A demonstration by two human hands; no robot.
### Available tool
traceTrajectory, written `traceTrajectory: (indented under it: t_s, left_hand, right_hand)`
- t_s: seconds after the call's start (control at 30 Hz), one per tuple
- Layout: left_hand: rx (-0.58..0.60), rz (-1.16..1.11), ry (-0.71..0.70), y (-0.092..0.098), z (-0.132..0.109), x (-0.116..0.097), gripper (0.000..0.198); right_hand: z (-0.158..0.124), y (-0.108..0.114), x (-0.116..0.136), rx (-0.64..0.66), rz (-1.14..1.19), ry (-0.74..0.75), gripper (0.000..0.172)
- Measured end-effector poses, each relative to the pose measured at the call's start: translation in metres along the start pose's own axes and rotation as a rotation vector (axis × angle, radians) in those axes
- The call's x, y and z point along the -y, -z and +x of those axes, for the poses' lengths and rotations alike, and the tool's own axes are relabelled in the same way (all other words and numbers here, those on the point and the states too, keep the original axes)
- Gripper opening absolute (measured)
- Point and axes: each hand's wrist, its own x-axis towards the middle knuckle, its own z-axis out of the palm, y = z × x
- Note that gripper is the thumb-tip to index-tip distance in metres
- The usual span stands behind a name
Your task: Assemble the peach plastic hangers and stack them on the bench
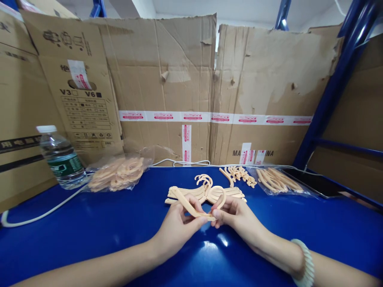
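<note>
My left hand (181, 221) pinches a peach-coloured hanger arm (186, 203), which slants down toward the right. Against its lower end, my right hand (231, 213) grips a curved hanger hook (223, 195) of the same colour. The two parts meet between my fingertips; whether they are joined I cannot make out. Just behind my hands lies a stack of hangers (176, 193), their hooks pointing away from me. Farther back to the right is a heap of loose hooks (239, 174).
Clear plastic bags of hanger parts lie at left (119, 173) and right (277, 181) on the blue table (89, 235). A water bottle (61, 159) stands far left, near a white cable (44, 215). A dark flat device (314, 184) lies right. Cardboard (167, 87) walls the back.
</note>
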Motion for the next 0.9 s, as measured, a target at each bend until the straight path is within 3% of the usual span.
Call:
traceTrajectory:
  t_s: [0.2,0.43,0.6,0.67,0.73,0.83,0.9]
  left_hand:
    - [-0.132,-0.047,0.051,0.002,0.004,0.005,0.035]
    - [0.045,-0.064,0.104,0.001,0.004,0.010,0.041]
    - [0.012,-0.106,0.121,0.001,0.006,0.009,0.042]
    - [-0.018,-0.124,0.126,0.000,0.005,0.007,0.040]
    - [-0.028,-0.128,0.131,-0.001,0.004,0.004,0.038]
    - [-0.032,-0.127,0.132,-0.002,0.004,0.000,0.038]
    - [-0.035,-0.134,0.134,-0.003,0.004,-0.001,0.038]
  right_hand:
    - [0.001,-0.003,0.001,-0.041,-0.029,0.067,0.034]
    - [-0.001,-0.008,-0.001,0.036,0.037,-0.018,0.040]
    - [0.006,0.004,0.008,0.004,-0.068,0.112,0.037]
    - [0.014,0.023,0.017,-0.047,-0.214,0.242,0.033]
    - [0.024,0.049,0.027,-0.114,-0.511,0.414,0.029]
    - [0.039,0.091,0.036,-0.049,-1.130,0.638,0.020]
    - [0.047,0.112,0.036,0.005,-1.312,0.663,0.027]
